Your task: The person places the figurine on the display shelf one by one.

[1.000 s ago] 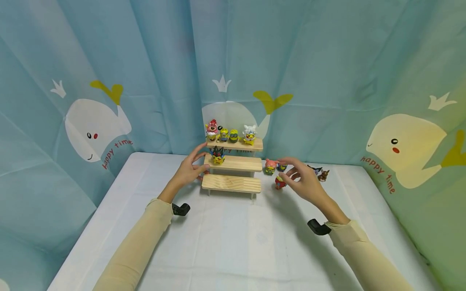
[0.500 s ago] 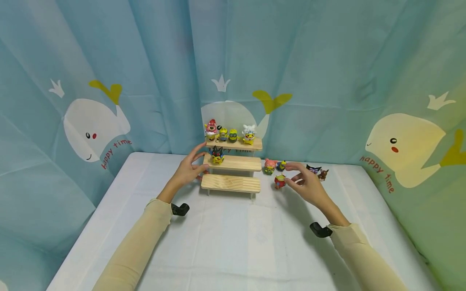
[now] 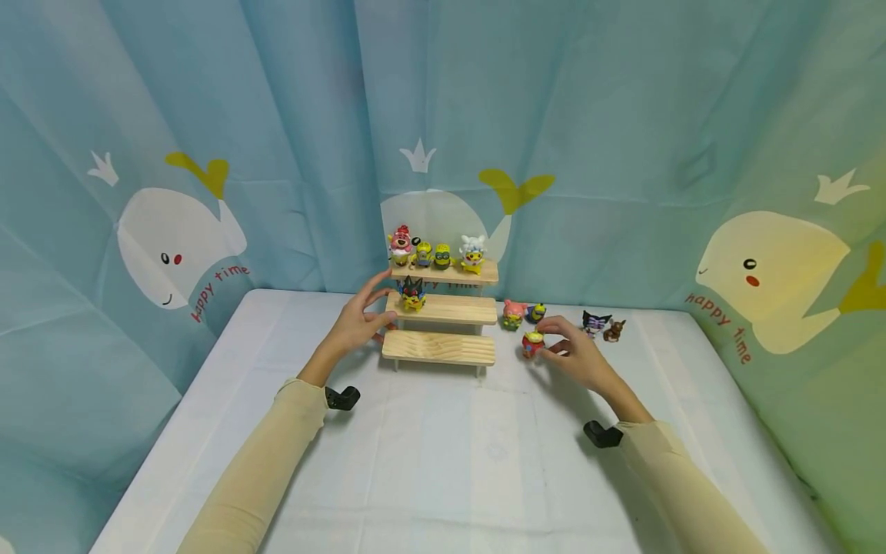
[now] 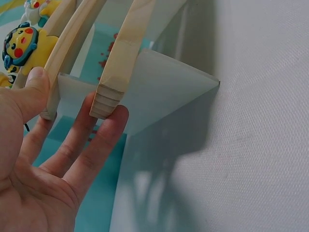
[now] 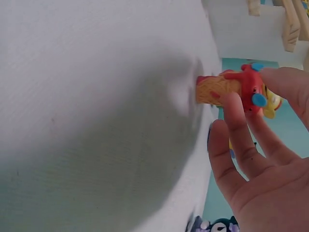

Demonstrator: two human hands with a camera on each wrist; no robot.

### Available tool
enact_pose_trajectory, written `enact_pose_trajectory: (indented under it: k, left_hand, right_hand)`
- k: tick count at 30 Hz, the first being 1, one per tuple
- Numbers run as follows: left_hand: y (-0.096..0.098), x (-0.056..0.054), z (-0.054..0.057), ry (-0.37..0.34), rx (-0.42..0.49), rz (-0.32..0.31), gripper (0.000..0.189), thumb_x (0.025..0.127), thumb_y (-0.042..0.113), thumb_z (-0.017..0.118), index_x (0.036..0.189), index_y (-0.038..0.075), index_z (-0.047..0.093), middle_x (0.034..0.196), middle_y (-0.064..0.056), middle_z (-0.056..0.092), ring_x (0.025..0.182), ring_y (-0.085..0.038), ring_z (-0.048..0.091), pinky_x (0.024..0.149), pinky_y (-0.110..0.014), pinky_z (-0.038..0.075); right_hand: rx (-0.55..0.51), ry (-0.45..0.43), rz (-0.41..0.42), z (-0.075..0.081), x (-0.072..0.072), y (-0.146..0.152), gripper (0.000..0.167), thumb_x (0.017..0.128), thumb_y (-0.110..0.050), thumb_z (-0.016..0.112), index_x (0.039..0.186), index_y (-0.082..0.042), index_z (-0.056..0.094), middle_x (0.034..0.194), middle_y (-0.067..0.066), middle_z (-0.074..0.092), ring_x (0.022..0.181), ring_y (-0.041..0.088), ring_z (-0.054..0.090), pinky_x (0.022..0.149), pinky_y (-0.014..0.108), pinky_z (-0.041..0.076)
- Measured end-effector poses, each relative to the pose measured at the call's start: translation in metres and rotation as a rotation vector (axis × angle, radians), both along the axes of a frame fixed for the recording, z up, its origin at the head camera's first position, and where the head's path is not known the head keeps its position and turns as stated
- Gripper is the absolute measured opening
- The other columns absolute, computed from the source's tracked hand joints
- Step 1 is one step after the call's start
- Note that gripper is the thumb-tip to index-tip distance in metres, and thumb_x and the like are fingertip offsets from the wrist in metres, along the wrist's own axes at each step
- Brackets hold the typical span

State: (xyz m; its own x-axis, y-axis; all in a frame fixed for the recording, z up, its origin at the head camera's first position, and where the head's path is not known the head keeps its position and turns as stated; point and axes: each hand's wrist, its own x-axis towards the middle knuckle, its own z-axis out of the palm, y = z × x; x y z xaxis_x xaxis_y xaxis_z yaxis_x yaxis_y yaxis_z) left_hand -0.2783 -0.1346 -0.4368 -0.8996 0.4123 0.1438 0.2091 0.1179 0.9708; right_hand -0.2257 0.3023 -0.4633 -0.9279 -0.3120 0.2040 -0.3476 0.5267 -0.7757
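Observation:
My left hand (image 3: 356, 325) holds the left side of a three-tier wooden display stand (image 3: 439, 348). In the left wrist view, its thumb lies on one shelf board and fingertips touch the end of another board (image 4: 118, 72). To the right of the stand, my right hand (image 3: 580, 355) pinches a small toy figurine (image 3: 531, 345), red with a yellow-green top. The right wrist view shows that figurine (image 5: 250, 89) upright on a waffle-patterned base, with blue parts at its sides; thumb and fingers meet around it.
On the top shelf stand a pink bear figurine (image 3: 401, 248), two Minion figurines and a white-hooded Pikachu figurine (image 3: 473, 254). A dark-eared figurine (image 3: 412, 295) occupies the middle shelf. Pink (image 3: 514, 315) and Minion figurines (image 3: 536, 312) stand behind my right hand; black-and-white (image 3: 595, 324) and brown ones (image 3: 614, 331) stand farther right.
My right hand first drew back slightly from the red figurine, then came forward, and its fingers closed around it. The left hand has stayed at the stand.

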Motion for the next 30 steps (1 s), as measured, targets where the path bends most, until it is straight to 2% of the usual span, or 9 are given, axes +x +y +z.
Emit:
enact_pose_trajectory:
  k: [2,7,10,12,17,23,30]
  left_hand:
    - [0.000,-0.003,-0.004,0.003,0.001,0.002,0.079,0.101,0.005,0.066,0.165,0.029,0.025,0.163,-0.026,0.029,0.085,-0.045,0.072,0.072,-0.074,0.053]
    - [-0.002,-0.015,-0.023,0.025,0.000,0.008,0.081,0.101,0.008,0.066,0.164,0.037,0.024,0.164,-0.024,0.029,0.086,-0.042,0.073,0.069,-0.072,0.055]
    - [-0.002,-0.018,-0.027,0.042,-0.007,0.011,0.080,0.101,0.011,0.067,0.163,0.041,0.025,0.164,-0.022,0.030,0.085,-0.039,0.074,0.068,-0.068,0.057]
    - [-0.003,-0.018,-0.028,0.046,-0.008,0.013,0.080,0.101,0.013,0.067,0.161,0.045,0.026,0.164,-0.021,0.031,0.084,-0.037,0.074,0.067,-0.065,0.059]
    - [-0.003,-0.018,-0.028,0.053,-0.010,0.013,0.078,0.101,0.014,0.067,0.160,0.047,0.028,0.164,-0.022,0.032,0.083,-0.035,0.075,0.065,-0.061,0.061]
    - [-0.003,-0.017,-0.027,0.043,-0.004,0.012,0.079,0.101,0.013,0.067,0.161,0.044,0.026,0.164,-0.022,0.031,0.087,-0.038,0.074,0.065,-0.059,0.061]
    - [-0.001,-0.002,-0.004,0.014,-0.001,-0.003,0.078,0.102,0.007,0.066,0.165,0.027,0.025,0.163,-0.022,0.032,0.087,-0.043,0.073,0.071,-0.068,0.057]
  right_hand:
    - [-0.001,-0.005,0.008,-0.002,-0.002,-0.001,0.042,0.092,0.011,0.069,0.131,0.000,0.056,0.134,0.028,0.058,0.101,0.046,0.069,0.080,0.040,0.062]
    - [0.018,0.014,0.010,-0.003,-0.005,-0.003,0.039,0.091,0.013,0.070,0.126,0.001,0.058,0.131,0.027,0.060,0.110,0.047,0.065,0.081,0.042,0.062]
    - [0.025,0.025,0.008,-0.003,-0.006,-0.004,0.039,0.091,0.013,0.070,0.126,0.002,0.058,0.130,0.027,0.060,0.116,0.047,0.062,0.082,0.042,0.061]
    - [0.030,0.018,0.007,-0.003,-0.006,-0.003,0.040,0.091,0.012,0.071,0.127,0.002,0.057,0.130,0.028,0.060,0.109,0.047,0.065,0.080,0.042,0.061]
    - [0.036,-0.021,0.003,-0.005,-0.005,-0.003,0.042,0.092,0.008,0.072,0.130,0.000,0.054,0.134,0.032,0.058,0.091,0.039,0.071,0.077,0.045,0.061]
    - [0.043,-0.038,-0.017,-0.006,-0.006,-0.004,0.043,0.092,0.009,0.072,0.128,-0.006,0.055,0.135,0.026,0.058,0.093,0.037,0.072,0.078,0.042,0.061]
    - [0.052,-0.038,-0.030,-0.007,-0.006,-0.006,0.045,0.091,0.007,0.073,0.130,-0.007,0.054,0.136,0.028,0.058,0.092,0.035,0.072,0.079,0.044,0.060]
